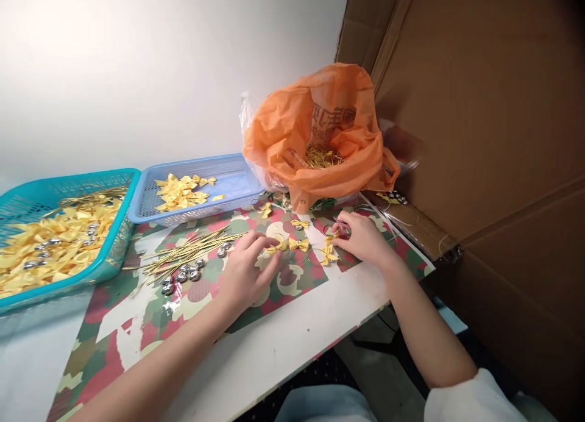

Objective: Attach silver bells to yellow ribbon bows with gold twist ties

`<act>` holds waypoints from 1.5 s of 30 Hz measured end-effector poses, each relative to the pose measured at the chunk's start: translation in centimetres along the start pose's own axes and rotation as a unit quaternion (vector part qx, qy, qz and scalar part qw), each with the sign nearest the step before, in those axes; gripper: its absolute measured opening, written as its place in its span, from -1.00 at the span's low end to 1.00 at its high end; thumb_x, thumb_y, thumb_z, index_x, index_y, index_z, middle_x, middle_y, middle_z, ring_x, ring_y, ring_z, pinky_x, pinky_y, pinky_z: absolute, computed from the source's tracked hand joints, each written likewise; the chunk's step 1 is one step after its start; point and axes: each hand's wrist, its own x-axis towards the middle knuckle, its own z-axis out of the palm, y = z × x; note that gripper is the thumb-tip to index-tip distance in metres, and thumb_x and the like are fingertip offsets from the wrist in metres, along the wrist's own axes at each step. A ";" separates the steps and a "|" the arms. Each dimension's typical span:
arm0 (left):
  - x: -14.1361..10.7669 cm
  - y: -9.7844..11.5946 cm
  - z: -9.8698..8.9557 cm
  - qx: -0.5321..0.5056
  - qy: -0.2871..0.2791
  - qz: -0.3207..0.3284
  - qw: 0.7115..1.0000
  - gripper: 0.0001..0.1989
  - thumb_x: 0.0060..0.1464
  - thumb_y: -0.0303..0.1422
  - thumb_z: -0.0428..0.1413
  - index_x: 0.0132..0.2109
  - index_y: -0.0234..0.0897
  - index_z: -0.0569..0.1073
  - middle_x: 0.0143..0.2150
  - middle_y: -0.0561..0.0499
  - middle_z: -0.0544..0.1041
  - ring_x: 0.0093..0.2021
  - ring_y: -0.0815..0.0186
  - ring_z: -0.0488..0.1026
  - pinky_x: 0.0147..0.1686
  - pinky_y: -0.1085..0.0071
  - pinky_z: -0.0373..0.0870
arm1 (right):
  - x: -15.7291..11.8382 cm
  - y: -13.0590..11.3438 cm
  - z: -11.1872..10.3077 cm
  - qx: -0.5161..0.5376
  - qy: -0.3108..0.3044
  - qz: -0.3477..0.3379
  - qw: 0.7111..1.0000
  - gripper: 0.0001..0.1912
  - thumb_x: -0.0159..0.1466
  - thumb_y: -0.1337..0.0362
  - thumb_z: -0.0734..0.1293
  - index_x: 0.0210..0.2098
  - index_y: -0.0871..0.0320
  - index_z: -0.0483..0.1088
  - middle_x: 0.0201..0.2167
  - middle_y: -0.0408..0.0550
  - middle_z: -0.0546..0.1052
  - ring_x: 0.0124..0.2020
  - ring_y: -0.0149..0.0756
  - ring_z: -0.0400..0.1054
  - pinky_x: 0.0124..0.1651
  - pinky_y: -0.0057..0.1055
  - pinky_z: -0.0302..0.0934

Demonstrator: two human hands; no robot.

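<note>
Several small yellow bows (299, 245) lie on the patterned table cover (287, 282) between my two hands. My left hand (250, 264) reaches over the cover, palm down, its fingers bent and apart, with the fingertips at a yellow bow (278, 247). My right hand (359, 236) has thumb and forefinger closed near another yellow bow (329, 251); a dark pinkish item shows at its fingers, too small to make out. Left of my left hand are gold twist ties (183, 251) and silver bells (194, 271).
A teal basket (116, 242) of yellow bows and bells stands at far left, beside a blue basket (196, 210) with more bows. Behind my hands sits an orange bag (283, 123) holding gold ties. Cardboard (484, 105) rises at right.
</note>
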 end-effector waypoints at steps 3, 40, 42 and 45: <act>-0.2 -0.1 0.0 -0.029 0.006 0.000 1.000 -0.88 0.19 -0.34 0.01 -0.22 -0.20 0.44 -0.23 -0.05 0.48 -0.17 0.18 0.42 -0.16 0.25 0.34 | 0.3 0.6 -0.2 -0.013 -0.057 0.002 0.998 -0.79 0.06 0.43 0.36 -0.47 0.12 0.21 -0.48 -0.17 0.39 -0.40 -0.33 0.23 -0.34 -0.46 0.03; -1.2 -0.6 1.1 -0.227 -0.005 -0.094 0.969 -0.88 0.10 -0.36 0.16 -0.19 -0.21 0.53 -0.56 0.13 0.45 -0.63 0.46 0.29 -0.60 0.51 0.24 | 2.2 2.4 -0.7 0.040 0.020 0.078 0.996 -0.71 -0.02 0.45 0.34 -0.54 0.09 0.10 -0.51 -0.15 0.43 -0.49 -0.34 0.28 -0.40 -0.41 0.12; -1.3 -0.6 1.3 -0.158 0.013 -0.044 0.986 -0.90 0.13 -0.39 0.13 -0.20 -0.21 0.52 -0.54 0.12 0.47 -0.63 0.46 0.28 -0.60 0.51 0.23 | 2.2 2.1 -0.7 0.094 0.018 0.082 0.992 -0.75 0.00 0.47 0.28 -0.55 0.09 0.08 -0.52 -0.16 0.45 -0.51 -0.36 0.30 -0.39 -0.42 0.15; -1.3 -0.5 1.3 -0.123 0.014 -0.016 0.992 -0.91 0.16 -0.41 0.09 -0.23 -0.21 0.50 -0.45 0.08 0.49 -0.57 0.45 0.32 -0.58 0.52 0.25 | 2.2 2.1 -0.9 0.107 0.025 0.084 0.990 -0.76 -0.02 0.43 0.33 -0.55 0.09 0.14 -0.52 -0.16 0.45 -0.51 -0.36 0.29 -0.39 -0.42 0.16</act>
